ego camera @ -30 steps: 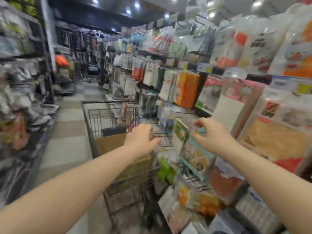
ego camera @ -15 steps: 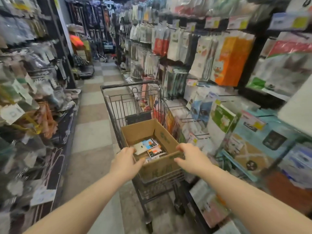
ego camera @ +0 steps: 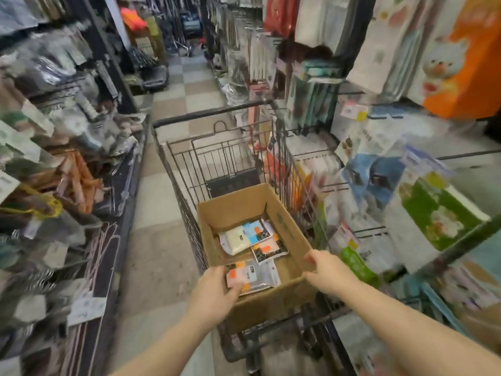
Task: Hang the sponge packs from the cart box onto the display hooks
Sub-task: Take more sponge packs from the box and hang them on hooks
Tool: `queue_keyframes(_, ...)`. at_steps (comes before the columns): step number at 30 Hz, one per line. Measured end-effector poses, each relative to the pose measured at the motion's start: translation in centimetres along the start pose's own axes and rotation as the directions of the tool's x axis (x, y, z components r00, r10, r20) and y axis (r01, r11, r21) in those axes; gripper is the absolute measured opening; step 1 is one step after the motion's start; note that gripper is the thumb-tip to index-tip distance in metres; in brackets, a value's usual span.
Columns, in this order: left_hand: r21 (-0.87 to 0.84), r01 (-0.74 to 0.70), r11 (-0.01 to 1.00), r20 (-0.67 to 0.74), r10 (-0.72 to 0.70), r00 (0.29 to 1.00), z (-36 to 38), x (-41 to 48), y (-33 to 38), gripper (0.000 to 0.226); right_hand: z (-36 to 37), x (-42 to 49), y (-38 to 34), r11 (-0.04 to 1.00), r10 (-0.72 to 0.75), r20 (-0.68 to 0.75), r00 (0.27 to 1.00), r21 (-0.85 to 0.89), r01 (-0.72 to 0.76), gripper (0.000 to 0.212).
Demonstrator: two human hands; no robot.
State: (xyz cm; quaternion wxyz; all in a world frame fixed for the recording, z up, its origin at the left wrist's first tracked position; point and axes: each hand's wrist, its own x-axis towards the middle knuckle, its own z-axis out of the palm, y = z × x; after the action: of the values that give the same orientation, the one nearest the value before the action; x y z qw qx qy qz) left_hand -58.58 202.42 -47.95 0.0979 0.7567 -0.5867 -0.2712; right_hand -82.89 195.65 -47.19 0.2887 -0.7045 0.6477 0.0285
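Note:
An open cardboard box (ego camera: 230,210) sits in the near end of a wire shopping cart (ego camera: 208,114). Flat sponge packs lie on its floor: a cream and blue pack (ego camera: 242,237), a pinkish pack (ego camera: 269,249) and a clear pack (ego camera: 254,275) with orange labels by the near wall. My left hand (ego camera: 214,291) reaches over the near rim and grips the clear pack's left edge. My right hand (ego camera: 329,272) is at the box's near right corner, thumb and fingers spread, holding nothing. Wire display hooks (ego camera: 368,229) stick out of the rack on the right.
Hanging goods line both sides of a narrow aisle with a checkered floor (ego camera: 160,185). On the right, green packs (ego camera: 439,217) and blue packs (ego camera: 376,175) hang close to the cart. The left shelving (ego camera: 54,164) holds bagged items at arm height.
My view has swung from the right-hand rack down to the cart. Both hands left the hanging packs and dropped to the box; my left hand now has the clear pack.

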Motion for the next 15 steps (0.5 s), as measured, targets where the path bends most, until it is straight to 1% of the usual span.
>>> queue_keyframes(4, -0.028, 0.051, 0.998, 0.057, -0.049, 0.997, 1.2, 3.3, -1.0, 0.047, 1.2, 4.4, 0.0, 0.999, 0.026, 0.082, 0.996, -0.027, -0.024, 0.043)
queue_keyframes(7, -0.037, 0.086, 0.996, 0.083, -0.083, 0.993, 1.8, 7.1, -2.0, 0.049, 1.8, 7.6, -0.4, 0.999, 0.037, 0.111, 0.993, -0.024, -0.034, 0.044)
queue_keyframes(11, -0.06, 0.086, 0.995, 0.202, -0.072, 0.977, 2.9, 12.1, -3.1, 0.057, 2.6, 10.7, -0.9, 0.993, 0.118, 0.129, 0.985, -0.023, -0.116, 0.046)
queue_keyframes(15, -0.06, 0.05, 0.997, 0.309, -0.029, 0.95, 4.1, 17.9, -4.1, 0.052, 3.5, 13.7, -1.2, 0.977, 0.214, 0.154, 0.965, -0.047, -0.21, 0.046)
